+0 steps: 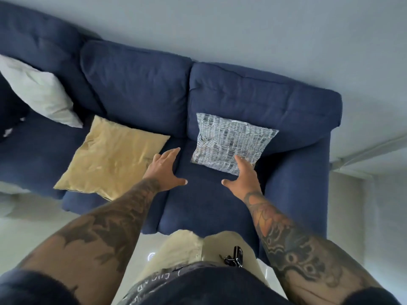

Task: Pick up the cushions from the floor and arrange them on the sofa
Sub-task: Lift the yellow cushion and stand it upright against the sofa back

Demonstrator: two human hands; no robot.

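Grey patterned cushion [231, 143] leans on the sofa [220, 201] backrest just past my right hand's [244, 175] spread, empty fingers [239, 160]; I judge it light, soft and squashy, best gripped at its side edges. Left hand [164, 168], fingers splayed and empty too, hovers beside the gold cushion [110, 157] lying flat on the seat.

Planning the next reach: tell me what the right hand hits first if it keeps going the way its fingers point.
Most likely the patterned cushion. The right hand is open, fingertips already overlapping the cushion's lower edge in the picture; whether they touch it cannot be told. Behind it is the sofa backrest.
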